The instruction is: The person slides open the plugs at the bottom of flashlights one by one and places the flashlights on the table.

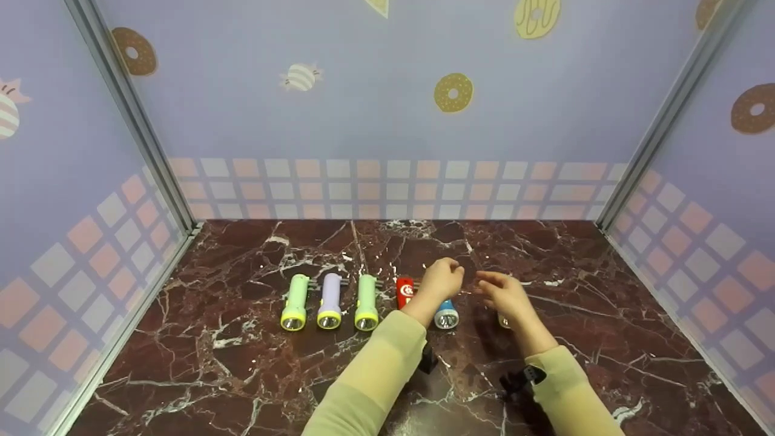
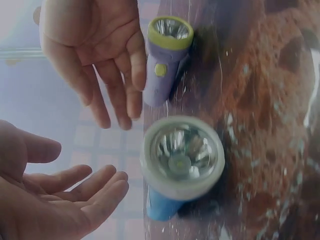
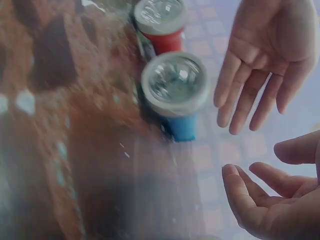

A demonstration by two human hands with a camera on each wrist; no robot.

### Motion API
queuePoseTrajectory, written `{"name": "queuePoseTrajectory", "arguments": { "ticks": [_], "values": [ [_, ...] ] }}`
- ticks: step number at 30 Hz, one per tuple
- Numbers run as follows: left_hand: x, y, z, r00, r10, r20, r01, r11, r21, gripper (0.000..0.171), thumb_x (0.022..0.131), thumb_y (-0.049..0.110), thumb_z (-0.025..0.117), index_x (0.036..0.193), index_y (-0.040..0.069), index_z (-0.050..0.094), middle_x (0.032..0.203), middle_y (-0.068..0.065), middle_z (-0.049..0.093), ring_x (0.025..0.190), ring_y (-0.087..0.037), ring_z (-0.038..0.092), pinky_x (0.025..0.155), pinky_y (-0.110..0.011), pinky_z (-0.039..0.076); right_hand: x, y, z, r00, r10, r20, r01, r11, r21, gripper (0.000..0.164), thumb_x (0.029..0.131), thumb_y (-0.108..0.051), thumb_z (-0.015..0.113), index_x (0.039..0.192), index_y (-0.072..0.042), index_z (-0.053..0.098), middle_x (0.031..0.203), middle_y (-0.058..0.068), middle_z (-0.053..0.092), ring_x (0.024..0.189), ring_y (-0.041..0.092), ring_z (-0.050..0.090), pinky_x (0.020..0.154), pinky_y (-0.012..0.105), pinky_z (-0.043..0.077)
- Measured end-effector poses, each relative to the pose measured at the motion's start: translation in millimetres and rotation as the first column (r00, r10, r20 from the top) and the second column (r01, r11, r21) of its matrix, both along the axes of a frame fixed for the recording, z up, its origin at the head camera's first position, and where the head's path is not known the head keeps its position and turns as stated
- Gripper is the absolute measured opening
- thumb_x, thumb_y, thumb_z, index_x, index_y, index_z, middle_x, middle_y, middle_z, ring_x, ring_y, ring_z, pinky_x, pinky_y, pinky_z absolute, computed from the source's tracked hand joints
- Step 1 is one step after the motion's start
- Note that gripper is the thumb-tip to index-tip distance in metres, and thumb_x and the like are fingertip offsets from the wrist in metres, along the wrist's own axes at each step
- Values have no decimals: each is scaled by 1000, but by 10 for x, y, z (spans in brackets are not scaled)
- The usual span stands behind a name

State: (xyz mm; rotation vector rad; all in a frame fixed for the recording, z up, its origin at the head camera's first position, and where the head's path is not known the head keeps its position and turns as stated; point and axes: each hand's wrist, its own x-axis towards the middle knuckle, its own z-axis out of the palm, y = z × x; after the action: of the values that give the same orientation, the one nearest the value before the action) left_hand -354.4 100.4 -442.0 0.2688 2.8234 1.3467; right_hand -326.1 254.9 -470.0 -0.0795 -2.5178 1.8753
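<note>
My left hand point(image 1: 442, 280) hovers over a blue flashlight point(image 1: 447, 316) with a whitish lens ring, fingers loosely bent and nothing in them. Beside it on the left lies a red flashlight point(image 1: 405, 290), partly covered by the left forearm. To the right, my right hand point(image 1: 507, 295) is raised with relaxed fingers, also holding nothing. Behind that hand a flashlight point(image 1: 504, 321) shows only at its lens end; in the left wrist view it is a purple flashlight point(image 2: 164, 65) with a yellow rim and switch. The two palms face each other, a gap between them.
Further left, two green flashlights point(image 1: 366, 303) and another purple flashlight point(image 1: 329, 301) lie in the same row, lenses toward me. They rest on a dark red marbled tabletop point(image 1: 242, 375). Patterned lilac panels point(image 1: 387, 121) enclose the back and both sides.
</note>
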Motion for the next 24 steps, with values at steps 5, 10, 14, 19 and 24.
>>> {"name": "queuePoseTrajectory", "arguments": {
  "ticks": [5, 10, 14, 19, 24],
  "values": [
    [34, 130, -1, 1000, 7, 22, -8, 999, 32, 32, 101, 19, 58, 126, 2, 69, 126, -13, 73, 119, -29, 69, 102, -37, 55, 9, 144, 67, 1000, -16, 12, 17, 1000, -24, 44, 105, -7, 49, 145, 12, 48, 144, 34, 54, 109, 19, 72, 99, 39, 58],
    [88, 258, -12, 1000, 5, 8, -5, 997, 74, 30, 100, 16, 59, 124, 2, 70, 122, -13, 75, 116, -27, 70, 99, -33, 55, 24, 288, 70, 998, -63, 14, 63, 996, -65, 44, 105, -8, 50, 145, 12, 48, 145, 32, 54, 106, 13, 69, 101, 36, 57],
    [144, 355, -49, 1000, 1, 6, -1, 994, 107, 29, 99, 14, 60, 122, 0, 70, 120, -13, 75, 115, -27, 70, 100, -32, 55, 31, 408, 58, 996, -85, 2, 85, 996, -41, 44, 105, -10, 49, 145, 11, 49, 146, 31, 55, 114, 20, 67, 106, 40, 54],
    [215, 485, -147, 1000, 12, 14, -13, 995, 94, 28, 97, 15, 61, 120, 1, 71, 115, -12, 77, 110, -25, 72, 96, -31, 56, 20, 521, 35, 994, -105, 11, 105, 994, 24, 45, 106, -11, 48, 146, 10, 48, 148, 31, 53, 121, 27, 63, 100, 32, 55],
    [260, 603, -287, 1000, 14, 15, -15, 998, 68, 26, 95, 15, 64, 115, 1, 73, 112, -13, 77, 107, -27, 73, 93, -32, 57, 29, 572, -15, 991, -127, 44, 125, 991, 54, 46, 106, -11, 48, 147, 10, 46, 149, 33, 50, 131, 40, 57, 109, 48, 51]
  ]
}}
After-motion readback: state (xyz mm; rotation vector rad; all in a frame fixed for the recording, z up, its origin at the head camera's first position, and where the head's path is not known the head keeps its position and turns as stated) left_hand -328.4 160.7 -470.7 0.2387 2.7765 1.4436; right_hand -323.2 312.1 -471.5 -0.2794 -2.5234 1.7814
